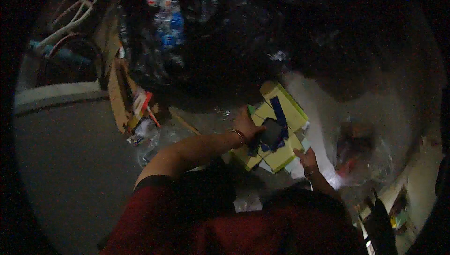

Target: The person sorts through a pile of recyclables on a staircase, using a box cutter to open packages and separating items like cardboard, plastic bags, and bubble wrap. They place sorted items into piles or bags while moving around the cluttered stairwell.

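A pale yellow-green sheet of flattened cardboard, apparently unfolded cartons, lies tilted in front of my body. Dark blue strips and a dark grey square piece show on its middle. My left hand grips it from the left, thumb at the edge of the dark square; a bracelet circles the wrist. At the lower right edge my right hand pinches the cardboard, thumb on top. Dim light and blur hide whether it is one sheet or several, and most of the fingers underneath.
A large heap of black plastic bags lies beyond, with clear plastic bottles on it. Torn brown cardboard and wrappers stand at left beside a grey panel. Clear plastic lies at right. Pale cables or pipes cross the upper left.
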Action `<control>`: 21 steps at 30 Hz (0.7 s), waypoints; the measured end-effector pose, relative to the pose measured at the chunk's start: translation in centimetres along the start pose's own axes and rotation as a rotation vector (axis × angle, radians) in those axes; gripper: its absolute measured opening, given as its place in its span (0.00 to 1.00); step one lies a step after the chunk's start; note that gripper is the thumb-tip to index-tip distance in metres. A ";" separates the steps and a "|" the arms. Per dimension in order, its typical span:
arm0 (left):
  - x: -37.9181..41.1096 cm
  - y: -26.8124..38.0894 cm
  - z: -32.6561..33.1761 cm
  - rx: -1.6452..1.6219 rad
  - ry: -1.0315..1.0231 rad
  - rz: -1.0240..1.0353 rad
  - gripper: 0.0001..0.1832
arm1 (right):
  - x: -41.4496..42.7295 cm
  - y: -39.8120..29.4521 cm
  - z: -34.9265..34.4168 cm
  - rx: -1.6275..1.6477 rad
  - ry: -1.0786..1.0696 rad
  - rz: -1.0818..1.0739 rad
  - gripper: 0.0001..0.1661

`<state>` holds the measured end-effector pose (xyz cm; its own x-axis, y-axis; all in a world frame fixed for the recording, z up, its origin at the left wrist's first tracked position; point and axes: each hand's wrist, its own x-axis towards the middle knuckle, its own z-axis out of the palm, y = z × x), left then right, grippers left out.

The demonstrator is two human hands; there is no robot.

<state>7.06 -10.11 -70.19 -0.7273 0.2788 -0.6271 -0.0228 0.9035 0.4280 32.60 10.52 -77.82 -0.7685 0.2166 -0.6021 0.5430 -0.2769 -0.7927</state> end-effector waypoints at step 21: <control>-4.6 -3.1 -6.1 -0.495 -0.091 0.050 0.57 | -1.6 -11.1 1.5 -0.265 -0.274 -0.057 0.20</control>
<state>6.23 -16.22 -64.67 -0.6738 0.3648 -0.6426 -0.3279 0.6317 0.7024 27.34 11.84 -67.94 -0.8423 -0.0432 -0.5372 0.5381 -0.0126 -0.8428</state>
